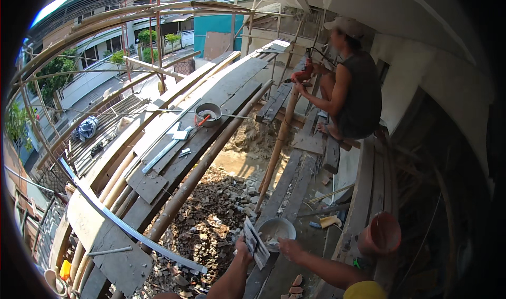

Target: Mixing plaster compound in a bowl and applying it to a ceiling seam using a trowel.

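Observation:
My left hand grips a flat, plaster-smeared board or trowel, held tilted beside a grey bowl on the planks at the bottom centre. Pale material shows inside the bowl. My right hand is closed at the bowl's near side, on something I cannot make out. A red bucket sits to the right on the dark planks, and a yellow sponge-like piece lies between it and the bowl. A few broken brick pieces lie below my right arm.
A crouching person holds a red drill at upper right. Bamboo poles and planks form scaffolding at left, carrying another bowl and long strips. Rubble lies below the gap. A dark opening is at right.

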The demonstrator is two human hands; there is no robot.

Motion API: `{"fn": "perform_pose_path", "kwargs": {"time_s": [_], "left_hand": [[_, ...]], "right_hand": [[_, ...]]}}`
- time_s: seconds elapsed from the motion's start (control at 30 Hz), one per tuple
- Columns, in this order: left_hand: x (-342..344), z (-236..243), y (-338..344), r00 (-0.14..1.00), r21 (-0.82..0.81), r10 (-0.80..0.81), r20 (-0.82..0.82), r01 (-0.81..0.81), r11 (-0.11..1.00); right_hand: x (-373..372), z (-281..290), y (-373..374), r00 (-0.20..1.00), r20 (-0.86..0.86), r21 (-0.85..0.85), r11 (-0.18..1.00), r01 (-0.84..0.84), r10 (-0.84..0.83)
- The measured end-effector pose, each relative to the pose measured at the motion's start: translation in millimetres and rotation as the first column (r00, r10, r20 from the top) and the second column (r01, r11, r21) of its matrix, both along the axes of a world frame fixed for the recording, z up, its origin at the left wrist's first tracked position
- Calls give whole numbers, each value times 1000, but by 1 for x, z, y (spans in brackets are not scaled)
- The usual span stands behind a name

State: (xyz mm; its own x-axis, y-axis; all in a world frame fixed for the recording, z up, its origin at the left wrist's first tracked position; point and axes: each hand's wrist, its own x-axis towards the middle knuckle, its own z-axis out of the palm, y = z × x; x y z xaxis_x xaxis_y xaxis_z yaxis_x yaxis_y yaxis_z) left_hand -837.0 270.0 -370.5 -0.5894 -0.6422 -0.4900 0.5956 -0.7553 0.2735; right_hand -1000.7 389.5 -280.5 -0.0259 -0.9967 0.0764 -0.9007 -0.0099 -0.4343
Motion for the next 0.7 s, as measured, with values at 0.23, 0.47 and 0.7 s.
{"fn": "perform_pose_path", "kwargs": {"time_s": [0.23, 0.47, 0.7], "left_hand": [[-6, -6, -9, 997, -42, 73, 6, -73, 996], [-3, -26, -9, 998, -87, 68, 7, -68, 994], [-5, -15, -9, 996, -46, 90, 27, -89, 995]], "right_hand": [[-40, -47, 3, 997, 64, -117, 992, 44, -36], [-33, 4, -5, 890, -1, 212, 870, 446, -456], [-57, 17, 1, 959, 37, 200, 942, 270, -282]]}}
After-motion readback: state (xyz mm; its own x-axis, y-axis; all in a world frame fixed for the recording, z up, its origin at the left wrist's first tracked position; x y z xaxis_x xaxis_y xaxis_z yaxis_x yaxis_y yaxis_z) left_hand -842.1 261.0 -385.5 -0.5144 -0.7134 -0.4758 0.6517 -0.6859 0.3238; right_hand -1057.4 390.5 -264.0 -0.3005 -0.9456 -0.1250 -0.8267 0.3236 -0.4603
